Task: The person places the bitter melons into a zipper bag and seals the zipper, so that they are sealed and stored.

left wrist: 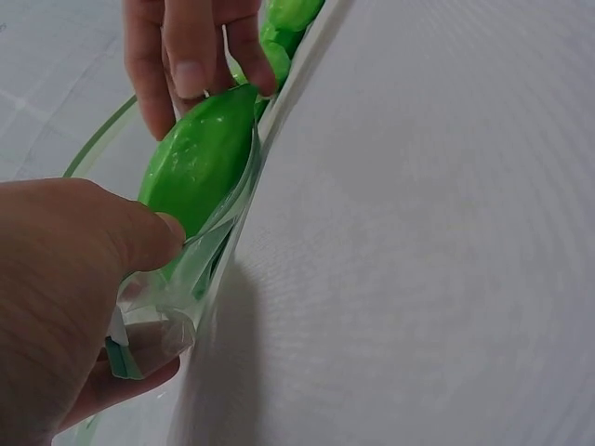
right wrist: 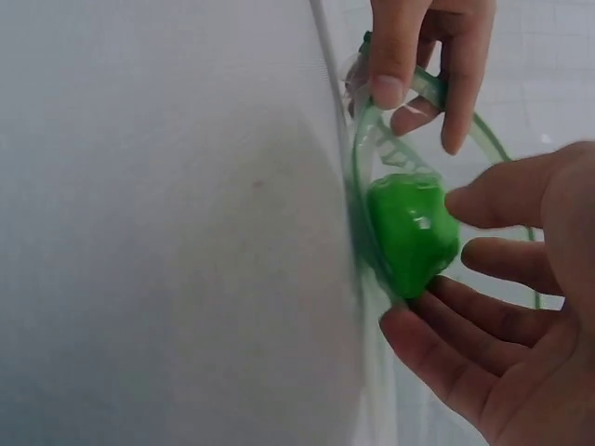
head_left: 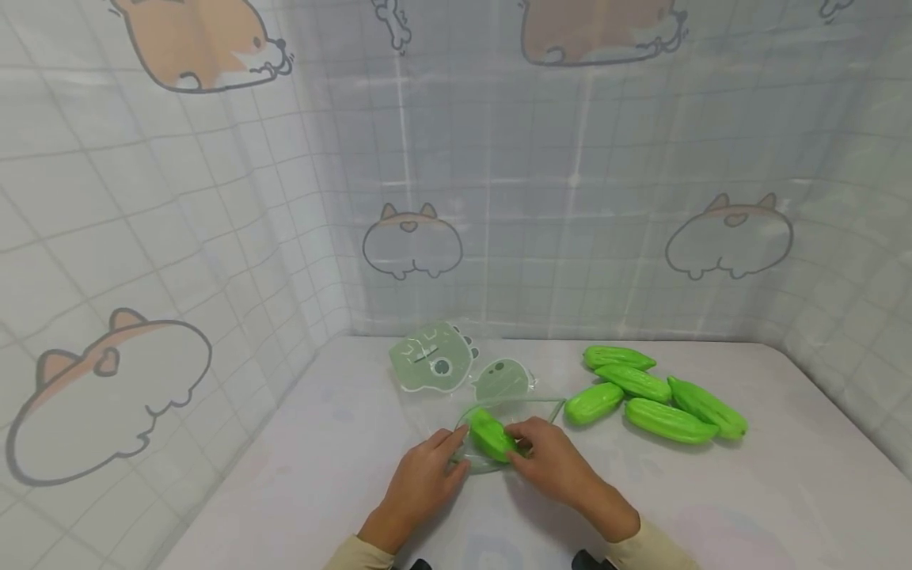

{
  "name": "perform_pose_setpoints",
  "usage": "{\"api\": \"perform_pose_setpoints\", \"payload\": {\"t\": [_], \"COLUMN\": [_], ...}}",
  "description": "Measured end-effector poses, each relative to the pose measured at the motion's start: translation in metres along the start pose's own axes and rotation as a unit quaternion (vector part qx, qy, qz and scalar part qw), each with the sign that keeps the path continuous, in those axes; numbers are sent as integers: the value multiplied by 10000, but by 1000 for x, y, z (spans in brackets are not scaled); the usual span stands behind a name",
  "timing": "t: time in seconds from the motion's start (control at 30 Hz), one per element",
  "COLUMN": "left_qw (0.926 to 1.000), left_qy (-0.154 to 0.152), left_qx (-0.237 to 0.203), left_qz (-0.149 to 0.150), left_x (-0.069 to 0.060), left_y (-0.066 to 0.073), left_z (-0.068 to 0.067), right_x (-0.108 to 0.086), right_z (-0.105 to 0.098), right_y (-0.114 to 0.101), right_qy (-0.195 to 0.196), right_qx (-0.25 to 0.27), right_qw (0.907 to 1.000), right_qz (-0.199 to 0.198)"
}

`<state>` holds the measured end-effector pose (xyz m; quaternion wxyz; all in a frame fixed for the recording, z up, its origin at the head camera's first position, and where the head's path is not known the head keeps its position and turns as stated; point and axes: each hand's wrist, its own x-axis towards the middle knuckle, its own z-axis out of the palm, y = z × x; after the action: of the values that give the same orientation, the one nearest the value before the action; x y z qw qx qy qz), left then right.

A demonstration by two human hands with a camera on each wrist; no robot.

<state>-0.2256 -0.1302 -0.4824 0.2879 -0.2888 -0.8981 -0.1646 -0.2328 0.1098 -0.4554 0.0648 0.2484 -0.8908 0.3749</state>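
One gourd point(head_left: 490, 437) partly in bag point(left wrist: 201, 265) | left fingers point(right wrist: 394, 54): bag | right fingers point(left wrist: 189, 45): gourd

On the counter point(head_left: 299, 475), the left hand point(head_left: 427, 479) holds a clear green-edged bag point(head_left: 530, 408); the right hand point(head_left: 552, 463) grips a ridged green gourd point(head_left: 492, 435) at its mouth. Five more gourds point(head_left: 670, 420) lie rightward.

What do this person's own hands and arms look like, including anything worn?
The left hand and right hand are ungloved, with no rings visible. The left sleeve and right sleeve are plain pale beige, ending near the wrists. Dark objects show beside both sleeves at the head view's bottom edge, too cropped to identify.
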Motion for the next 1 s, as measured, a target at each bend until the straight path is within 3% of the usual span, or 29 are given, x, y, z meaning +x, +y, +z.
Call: {"api": "perform_pose_setpoints", "payload": {"t": [0.13,0.33,0.63,1.0], "left_qw": [10000,10000,10000,9999], "left_qy": [20,5,-22,-63], "left_qx": [-43,-20,-16,132], "left_qz": [26,28,35,87], "left_x": [0,1,1,1], "left_y": [0,0,1,-1], "left_z": [1,2,3,0], "right_x": [-5,-15,-27,-27], "right_z": [-7,-16,-18,-15], "right_y": [-2,-6,-11,-17], "right_qy": [-142,-373,-408,-644], "right_qx": [-272,-212,-943,-1073], "right_qw": [9993,9980,9898,9848], "right_qz": [-201,-465,-991,-1204]}}
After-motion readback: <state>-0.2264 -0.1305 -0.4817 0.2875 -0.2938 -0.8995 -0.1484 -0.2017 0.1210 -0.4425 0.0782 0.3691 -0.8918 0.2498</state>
